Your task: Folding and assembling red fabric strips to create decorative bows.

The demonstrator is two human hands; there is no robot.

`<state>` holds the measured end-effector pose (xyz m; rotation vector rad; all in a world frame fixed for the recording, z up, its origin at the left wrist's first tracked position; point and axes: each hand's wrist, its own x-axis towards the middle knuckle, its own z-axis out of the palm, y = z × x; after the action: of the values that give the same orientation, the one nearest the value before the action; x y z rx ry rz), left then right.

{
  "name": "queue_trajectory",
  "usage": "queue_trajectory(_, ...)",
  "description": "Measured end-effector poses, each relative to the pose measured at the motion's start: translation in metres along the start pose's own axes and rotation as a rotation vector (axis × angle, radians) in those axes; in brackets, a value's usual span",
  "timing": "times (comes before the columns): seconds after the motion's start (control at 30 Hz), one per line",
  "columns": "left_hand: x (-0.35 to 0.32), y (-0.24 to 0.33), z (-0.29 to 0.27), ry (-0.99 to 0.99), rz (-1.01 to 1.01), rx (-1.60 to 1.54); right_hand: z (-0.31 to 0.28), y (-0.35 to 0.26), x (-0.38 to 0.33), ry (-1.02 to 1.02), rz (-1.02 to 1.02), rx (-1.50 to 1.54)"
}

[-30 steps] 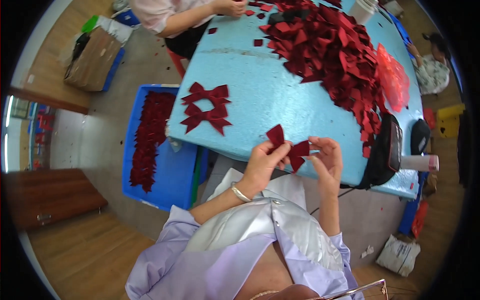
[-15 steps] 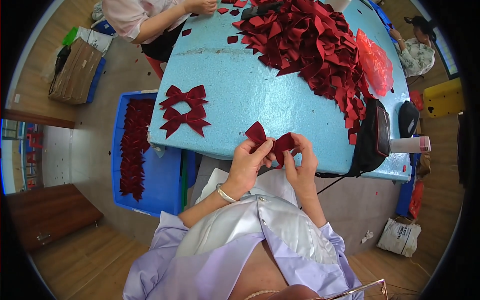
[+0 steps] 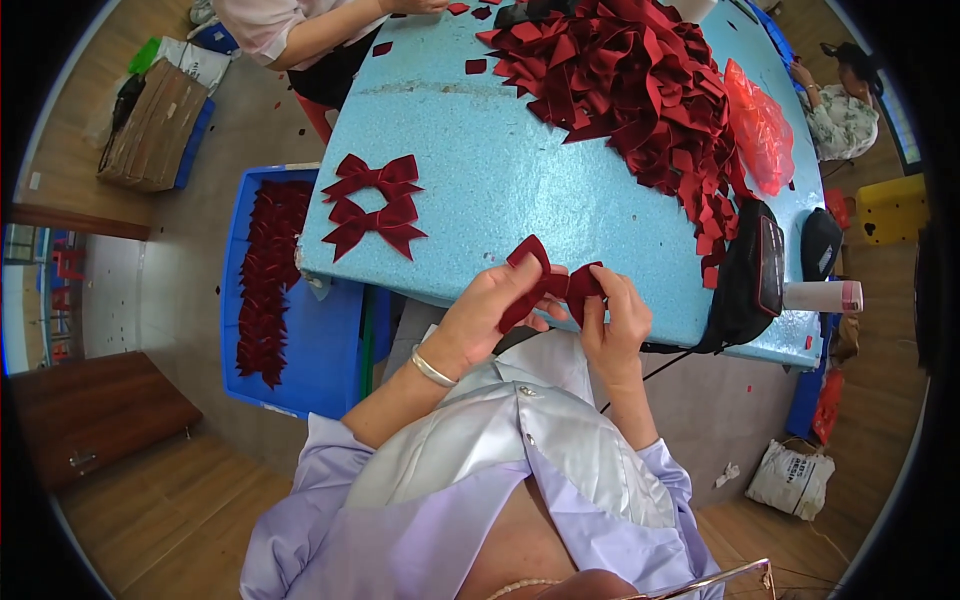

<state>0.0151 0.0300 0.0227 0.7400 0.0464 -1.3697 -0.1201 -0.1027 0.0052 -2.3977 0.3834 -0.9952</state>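
Both my hands hold one dark red velvet bow (image 3: 561,284) over the front edge of the blue table (image 3: 465,180). My left hand (image 3: 492,308) pinches the bow's left loop and tail with its thumb on top. My right hand (image 3: 616,320) grips the right loop between thumb and fingers; part of that loop is hidden by the fingers. Two finished-looking bows, an upper bow (image 3: 372,177) and a lower bow (image 3: 374,224), lie one below the other at the table's left side.
A big heap of red bows (image 3: 650,90) covers the far right of the table, beside a red plastic bag (image 3: 758,130), a black pouch (image 3: 752,275) and a pale bottle (image 3: 822,296). Rows of bows lie in the blue bin (image 3: 325,345) at left. Co-workers sit at far left and far right.
My left hand has shifted from the bow's centre to its left loop, and the bow is spread wider. My right hand has moved slightly right. The view has shifted a little.
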Motion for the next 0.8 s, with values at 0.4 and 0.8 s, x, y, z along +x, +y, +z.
queue_trajectory(0.4, 0.001, -0.028, 0.013, -0.007, 0.279, 0.321, -0.012, -0.017, 0.015, -0.017, -0.382, -0.37)
queue_trajectory(0.8, -0.008, -0.027, 0.028, -0.105, 0.276, 0.138, -0.018, -0.026, 0.01, -0.036, -0.281, -0.271)
